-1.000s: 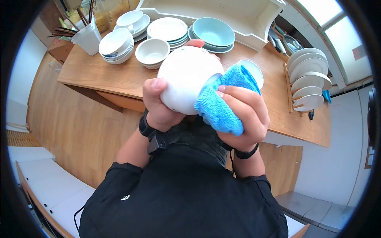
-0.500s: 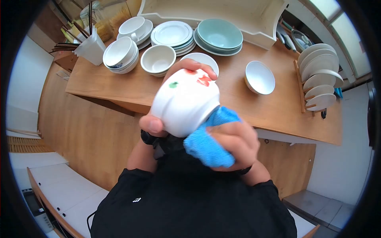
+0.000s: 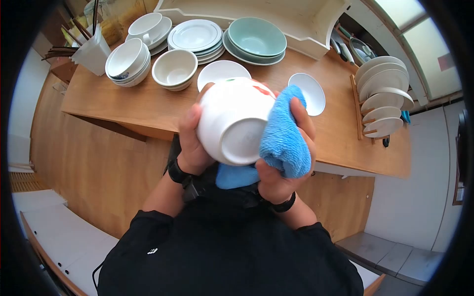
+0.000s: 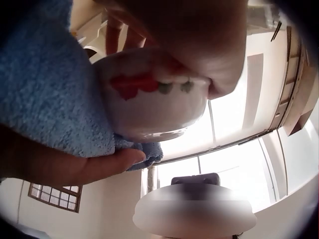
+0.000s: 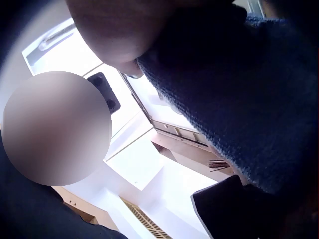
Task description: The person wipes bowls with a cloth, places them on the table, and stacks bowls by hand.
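A white bowl with red and green decoration (image 3: 217, 108) is tilted in front of the body, its round foot facing the camera. My left hand (image 3: 193, 140) grips its left side, thumb on the outer wall. Against the bowl's right side, my right hand (image 3: 291, 170) holds a blue cloth (image 3: 286, 135), part of which hangs below the bowl. In the left wrist view, the cloth (image 4: 55, 89) touches the bowl (image 4: 154, 107) near the red flower. The right wrist view is mostly filled by dark cloth (image 5: 239, 94).
Along the back of the wooden table (image 3: 340, 143) stand stacked white bowls (image 3: 126, 59), plates (image 3: 195, 35) and green bowls (image 3: 256, 37). A flat white dish (image 3: 222, 70) and a white bowl (image 3: 310, 93) lie nearer. At right is a plate rack (image 3: 356, 106); at left, a chopstick holder (image 3: 94, 52).
The bowl has turned so that its foot faces the camera. My right hand has moved up along its right side with the cloth, after being lower half a second ago.
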